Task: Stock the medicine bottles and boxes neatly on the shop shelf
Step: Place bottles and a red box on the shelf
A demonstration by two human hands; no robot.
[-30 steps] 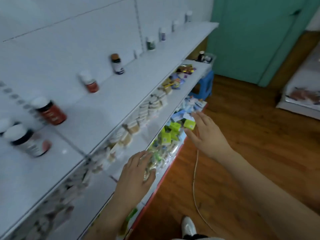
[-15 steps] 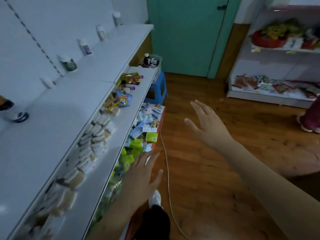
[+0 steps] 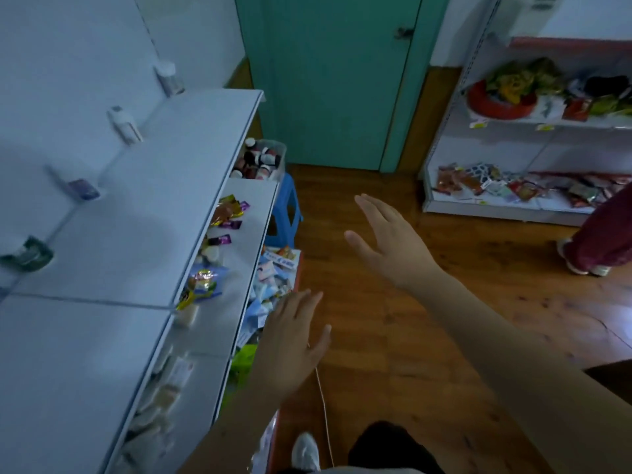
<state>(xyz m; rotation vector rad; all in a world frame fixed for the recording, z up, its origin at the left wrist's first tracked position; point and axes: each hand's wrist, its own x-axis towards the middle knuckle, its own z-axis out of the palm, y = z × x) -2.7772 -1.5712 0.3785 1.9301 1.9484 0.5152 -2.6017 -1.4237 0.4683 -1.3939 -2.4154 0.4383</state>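
Observation:
A white top shelf (image 3: pixel 143 206) runs along the left wall with medicine bottles spaced along its back edge, among them a white-capped bottle (image 3: pixel 168 78) and a green one (image 3: pixel 29 256). A clear tub of medicine bottles (image 3: pixel 261 160) stands on a blue stool (image 3: pixel 287 210) at the shelf's far end. My left hand (image 3: pixel 290 340) hovers with fingers spread over the lowest shelf's front edge and holds nothing. My right hand (image 3: pixel 386 237) is raised over the wooden floor, fingers straight and empty, reaching towards the stool.
The middle shelf (image 3: pixel 246 241) carries sachets and small boxes; the lowest one (image 3: pixel 273 282) holds mixed packets. A teal door (image 3: pixel 328 80) closes the far wall. Another stocked rack (image 3: pixel 526 138) stands at the right, with a person's leg (image 3: pixel 602 241) beside it. A thin cord (image 3: pixel 323 405) lies on the floor.
The view has swung right, away from the shelf towards the door and stool. Both hands have come off the lowest shelf's packets and moved out over the floor, empty.

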